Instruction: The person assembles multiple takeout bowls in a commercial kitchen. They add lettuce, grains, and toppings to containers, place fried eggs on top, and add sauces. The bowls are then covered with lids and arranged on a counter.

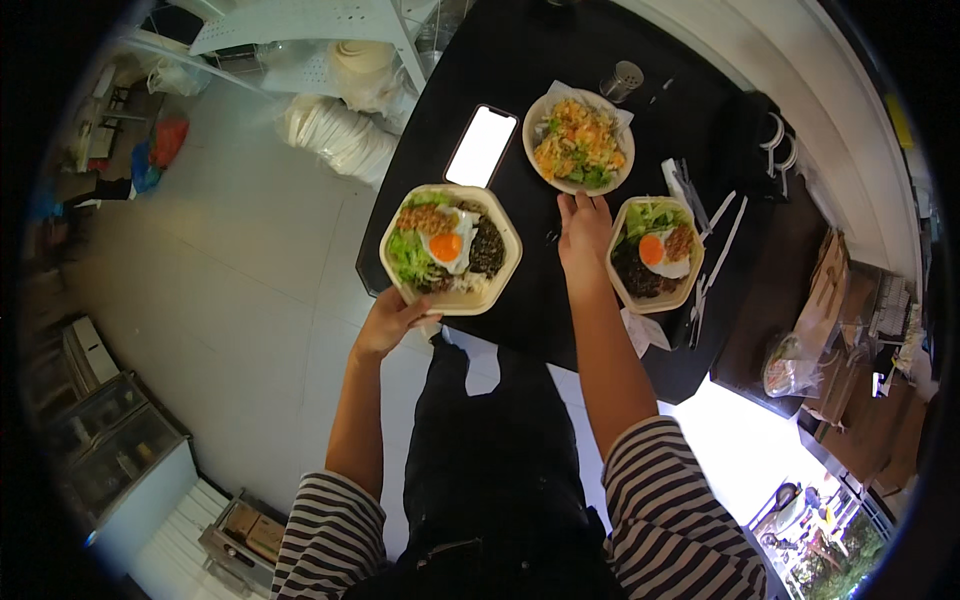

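Note:
My left hand (pixel 392 318) is closed on the near rim of a hexagonal takeaway bowl (pixel 505 276), its thumb inside the edge. The bowl holds a fried egg (pixel 446 245), lettuce, minced topping, dark shreds and rice. It is at the table's left edge. My right hand (pixel 585 230) reaches across the table with its fingers stretched out. The fingertips are at the near rim of a round salad bowl (pixel 532 165); a firm grip on it does not show. Just right of my right wrist stands a second hexagonal bowl (pixel 617 280) with egg, lettuce and minced topping.
A phone (pixel 482 146) with a bright screen lies on the black table (pixel 505 55). Behind the salad stands a shaker (pixel 622 80). White cutlery (pixel 722 240) and a crumpled napkin (pixel 645 332) lie right. At the left are a shelf (pixel 300 25) and wrapped stacks (pixel 340 135).

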A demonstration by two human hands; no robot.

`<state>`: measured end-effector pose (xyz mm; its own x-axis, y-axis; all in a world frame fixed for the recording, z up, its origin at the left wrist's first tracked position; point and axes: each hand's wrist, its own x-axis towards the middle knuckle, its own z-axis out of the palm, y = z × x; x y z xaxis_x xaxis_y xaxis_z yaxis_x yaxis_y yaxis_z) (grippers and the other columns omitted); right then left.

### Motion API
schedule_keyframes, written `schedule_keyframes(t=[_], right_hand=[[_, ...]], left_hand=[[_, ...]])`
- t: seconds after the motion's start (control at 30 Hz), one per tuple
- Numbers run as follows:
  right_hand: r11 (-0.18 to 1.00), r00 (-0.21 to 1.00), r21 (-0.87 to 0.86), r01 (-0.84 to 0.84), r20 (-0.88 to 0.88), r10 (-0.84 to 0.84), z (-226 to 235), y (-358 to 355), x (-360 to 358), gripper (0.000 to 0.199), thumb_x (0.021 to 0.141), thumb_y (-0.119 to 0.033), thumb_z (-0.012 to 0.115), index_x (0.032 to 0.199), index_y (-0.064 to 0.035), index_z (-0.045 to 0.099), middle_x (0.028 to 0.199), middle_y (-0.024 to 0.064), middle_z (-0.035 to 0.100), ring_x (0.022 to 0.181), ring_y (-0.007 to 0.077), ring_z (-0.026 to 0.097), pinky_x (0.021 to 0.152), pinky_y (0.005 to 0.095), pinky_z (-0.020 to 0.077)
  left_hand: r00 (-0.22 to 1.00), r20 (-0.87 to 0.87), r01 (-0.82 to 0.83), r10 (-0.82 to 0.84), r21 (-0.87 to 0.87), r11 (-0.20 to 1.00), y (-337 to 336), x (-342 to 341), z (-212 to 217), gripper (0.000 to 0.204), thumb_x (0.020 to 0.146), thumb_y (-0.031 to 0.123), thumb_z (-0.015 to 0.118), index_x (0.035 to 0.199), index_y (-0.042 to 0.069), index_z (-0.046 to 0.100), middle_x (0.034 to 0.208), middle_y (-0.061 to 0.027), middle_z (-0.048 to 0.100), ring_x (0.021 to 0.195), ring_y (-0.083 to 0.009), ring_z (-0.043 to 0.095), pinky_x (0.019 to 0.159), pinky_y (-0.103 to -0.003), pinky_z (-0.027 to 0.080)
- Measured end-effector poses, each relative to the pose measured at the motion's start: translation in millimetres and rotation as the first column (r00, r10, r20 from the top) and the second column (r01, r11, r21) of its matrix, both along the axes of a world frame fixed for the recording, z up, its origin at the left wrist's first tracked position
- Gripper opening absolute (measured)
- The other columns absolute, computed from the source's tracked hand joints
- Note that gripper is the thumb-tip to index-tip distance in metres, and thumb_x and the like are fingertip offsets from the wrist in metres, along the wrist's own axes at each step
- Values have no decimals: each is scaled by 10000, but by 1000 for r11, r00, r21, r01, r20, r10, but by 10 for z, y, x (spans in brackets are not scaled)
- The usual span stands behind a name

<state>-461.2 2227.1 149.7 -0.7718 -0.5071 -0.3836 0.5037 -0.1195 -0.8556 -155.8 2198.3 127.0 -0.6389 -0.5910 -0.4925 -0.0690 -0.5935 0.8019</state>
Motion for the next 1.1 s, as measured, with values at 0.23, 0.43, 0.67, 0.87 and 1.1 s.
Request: schedule_keyframes(t=[0.23, 0.43, 0.67, 0.87, 1.1], right_hand=[[922, 900, 170, -348, -216, 379, 288, 1255, 1185, 235, 916, -50, 510, 1146, -8, 509, 866, 48, 576, 698, 103, 526, 617, 231, 448], [337, 401, 307, -890, 172, 900, 351, 1255, 2470, 181, 931, -115, 553, 1083, -20, 574, 883, 71, 628, 765, 110, 589, 683, 253, 483], [301, 346, 298, -906, 109, 932, -301, -1145, 4092, 255, 880, -151, 630, 1078, 7, 595, 854, 81, 654, 747, 141, 606, 674, 278, 499], [244, 71, 437, -866, -375, 924, -114, -2960, 5411, 261, 847, -153, 650, 1052, 7, 633, 846, 87, 667, 831, 166, 609, 734, 319, 500], [138, -146, 597, -790, -402, 904, -162, -5590, 5942, 324, 789, -145, 677, 1084, -38, 600, 781, 70, 641, 694, 144, 604, 674, 308, 500]], left_hand=[[996, 60, -60, 64, -76, 995, 120, -17, 17, 227, 933, 106, 567, 1109, -32, 528, 972, -96, 645, 826, -142, 635, 710, -278, 553], [981, 106, 182, -160, -253, 950, 212, 1160, -634, 292, 916, 184, 584, 1153, 15, 597, 912, -89, 665, 770, -163, 610, 690, -305, 518], [923, 383, 225, -34, -467, 855, -919, 3250, -850, 308, 928, 210, 539, 1177, 39, 604, 951, -142, 684, 849, -238, 655, 786, -352, 501], [947, 280, -47, 156, -358, 933, -2623, 4699, -138, 338, 931, 249, 576, 1191, 34, 585, 689, -58, 652, 580, -139, 632, 581, -286, 516], [754, 457, -433, 473, -195, 880, -4675, 6077, -1568, 425, 849, 172, 615, 1249, 48, 541, 953, -125, 670, 842, -168, 650, 701, -322, 551]])
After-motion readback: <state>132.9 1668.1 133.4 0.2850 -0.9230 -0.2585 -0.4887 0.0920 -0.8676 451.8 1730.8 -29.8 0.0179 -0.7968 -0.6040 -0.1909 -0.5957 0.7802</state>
